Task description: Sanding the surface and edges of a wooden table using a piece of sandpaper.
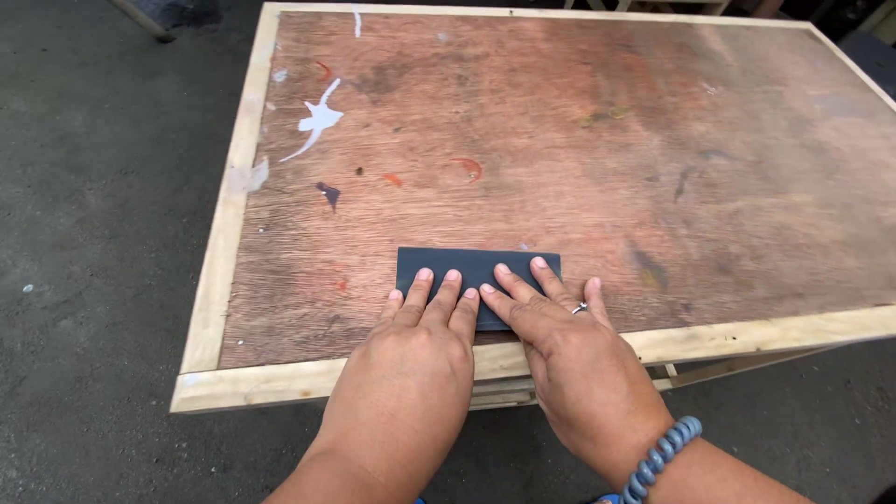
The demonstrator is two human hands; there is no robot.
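A dark grey rectangular sheet (467, 263), like sandpaper, lies flat on the reddish plywood tabletop (560, 140) near its front edge. My left hand (415, 355) rests palm down on the sheet's left half, fingers flat and close together. My right hand (565, 350) presses flat on the right half, its fingertips overlapping the left hand's. The right hand wears a ring and a blue bead bracelet on the wrist. Neither hand grips anything; both lie open on the sheet. The near part of the sheet is hidden under the hands.
The tabletop is framed by a pale wooden rim (224, 215), with white and red paint stains (317, 119) at the back left. Dark asphalt ground (93, 233) surrounds the table. Wooden framework (719, 369) shows below the front right edge.
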